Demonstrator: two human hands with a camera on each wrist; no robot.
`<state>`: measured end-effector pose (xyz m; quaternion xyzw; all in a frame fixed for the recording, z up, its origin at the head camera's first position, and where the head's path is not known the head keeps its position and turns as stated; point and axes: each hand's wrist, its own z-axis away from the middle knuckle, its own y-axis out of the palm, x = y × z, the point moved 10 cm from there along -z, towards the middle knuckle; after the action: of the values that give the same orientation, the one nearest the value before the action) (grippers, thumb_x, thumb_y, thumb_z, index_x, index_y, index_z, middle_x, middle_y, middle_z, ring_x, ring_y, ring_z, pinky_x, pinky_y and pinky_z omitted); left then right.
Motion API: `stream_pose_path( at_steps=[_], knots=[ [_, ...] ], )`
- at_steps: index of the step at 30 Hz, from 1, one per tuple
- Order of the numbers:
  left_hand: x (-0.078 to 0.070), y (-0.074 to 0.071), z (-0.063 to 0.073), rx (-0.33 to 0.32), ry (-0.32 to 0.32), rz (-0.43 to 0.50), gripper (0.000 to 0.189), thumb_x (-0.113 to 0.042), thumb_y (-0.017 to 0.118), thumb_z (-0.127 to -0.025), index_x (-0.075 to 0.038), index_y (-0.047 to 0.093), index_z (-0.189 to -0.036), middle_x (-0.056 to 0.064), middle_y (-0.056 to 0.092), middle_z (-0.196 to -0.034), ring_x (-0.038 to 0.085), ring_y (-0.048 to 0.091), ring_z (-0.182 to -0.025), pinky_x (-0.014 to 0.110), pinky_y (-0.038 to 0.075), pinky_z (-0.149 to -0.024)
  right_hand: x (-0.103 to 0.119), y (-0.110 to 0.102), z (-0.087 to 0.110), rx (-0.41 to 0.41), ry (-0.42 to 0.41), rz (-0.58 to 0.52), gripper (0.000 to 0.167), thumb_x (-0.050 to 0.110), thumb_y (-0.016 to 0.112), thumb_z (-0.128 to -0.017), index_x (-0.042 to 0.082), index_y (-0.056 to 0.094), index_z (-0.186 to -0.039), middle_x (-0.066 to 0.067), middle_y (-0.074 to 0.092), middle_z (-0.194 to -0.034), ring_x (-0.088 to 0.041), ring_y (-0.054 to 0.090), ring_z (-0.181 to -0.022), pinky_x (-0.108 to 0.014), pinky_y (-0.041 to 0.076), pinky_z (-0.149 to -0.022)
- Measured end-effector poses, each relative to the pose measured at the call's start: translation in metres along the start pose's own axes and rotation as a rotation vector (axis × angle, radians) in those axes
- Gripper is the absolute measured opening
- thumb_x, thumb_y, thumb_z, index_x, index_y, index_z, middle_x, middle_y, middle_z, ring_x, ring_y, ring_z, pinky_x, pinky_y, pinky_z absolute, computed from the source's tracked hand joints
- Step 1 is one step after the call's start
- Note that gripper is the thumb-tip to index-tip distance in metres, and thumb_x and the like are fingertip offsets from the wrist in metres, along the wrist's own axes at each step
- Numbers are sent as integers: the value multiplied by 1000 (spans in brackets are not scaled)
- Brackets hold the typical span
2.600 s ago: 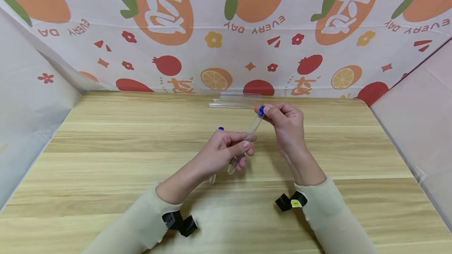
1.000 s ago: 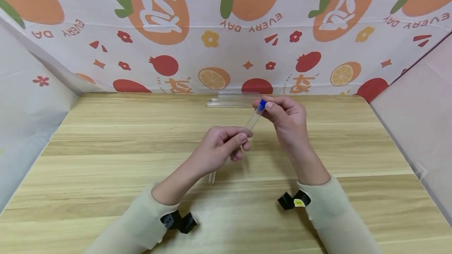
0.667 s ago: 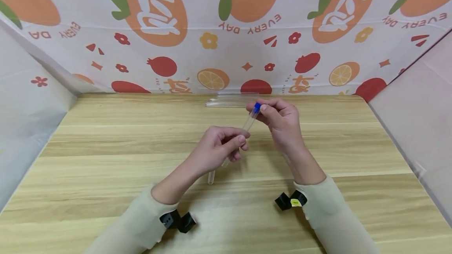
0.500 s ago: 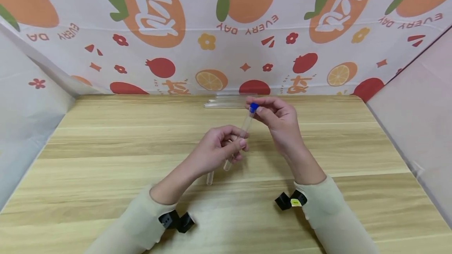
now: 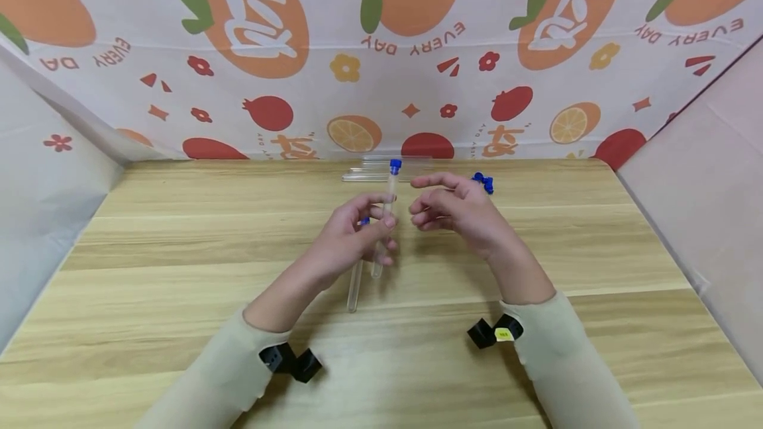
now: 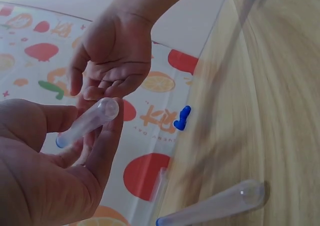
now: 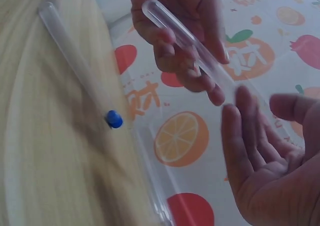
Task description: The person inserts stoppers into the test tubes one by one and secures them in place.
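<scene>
My left hand (image 5: 346,237) pinches a clear test tube (image 5: 391,185) between thumb and fingers. This tube leans slightly, its blue cap (image 5: 395,165) at the top end and its rounded bottom below the hand. Just right of it, my right hand (image 5: 465,212) is held with loosely bent fingers and nothing in them; the right wrist view shows its fingertips near the tube's upper part. Under my left hand, a second blue-capped test tube (image 5: 354,288) lies on the table, partly hidden by that hand.
Several clear tubes (image 5: 357,178) lie at the table's back edge, against the patterned cloth (image 5: 411,78). Small blue caps (image 5: 488,185) sit behind my right hand, at the back of the wooden table (image 5: 179,270).
My right hand has let go of the blue cap and opened, staying to the right. My left hand has moved slightly left, bringing the tube more upright. The loose caps have come into view.
</scene>
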<state>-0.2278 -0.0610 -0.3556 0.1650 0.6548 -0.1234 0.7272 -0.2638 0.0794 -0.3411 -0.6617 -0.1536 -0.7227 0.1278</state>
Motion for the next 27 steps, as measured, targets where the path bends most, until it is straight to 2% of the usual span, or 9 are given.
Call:
stream_pose_path(
  at_steps=[3,6,13,19,23,27],
  knots=[
    [1,-3,-2,1,-13,4,39,-9,54,-103,-6,45,-141,18,50,-123,28,63,-98,47,62,-75,-9,12,-2,94,54,29,35,17,57,-100,7,57,-134,-11,75,-103,-23,74,-85,-37,61,-79],
    [3,-2,-4,20,-28,11,41,-9,53,-103,-6,45,-144,20,46,-130,30,61,-107,47,61,-78,-15,19,-5,139,75,29,39,17,57,-100,7,54,-137,-15,74,-108,-25,74,-88,-36,61,-78],
    [9,0,-7,71,-79,43,50,-12,51,-104,-5,36,-152,17,43,-135,32,57,-118,50,58,-86,-27,20,-10,147,110,24,39,15,56,-100,10,51,-139,-14,73,-107,-25,74,-89,-36,61,-80],
    [14,1,-5,108,-127,-13,62,-17,53,-104,-6,25,-157,19,43,-139,37,55,-121,48,59,-84,-37,21,-12,172,146,41,46,16,59,-100,13,45,-144,-14,72,-108,-25,74,-89,-38,61,-80],
    [16,4,-2,153,-150,-44,66,-20,53,-104,-4,18,-159,19,39,-146,41,52,-125,47,60,-83,-44,24,-13,186,178,48,48,14,56,-101,16,40,-147,-16,72,-109,-27,74,-89,-41,61,-82],
    [18,7,2,190,-175,-71,69,-21,53,-105,-5,14,-159,18,37,-149,40,51,-126,48,60,-82,-48,27,-13,189,205,59,53,14,55,-101,15,34,-150,-17,71,-109,-31,74,-91,-44,60,-83]
  ],
)
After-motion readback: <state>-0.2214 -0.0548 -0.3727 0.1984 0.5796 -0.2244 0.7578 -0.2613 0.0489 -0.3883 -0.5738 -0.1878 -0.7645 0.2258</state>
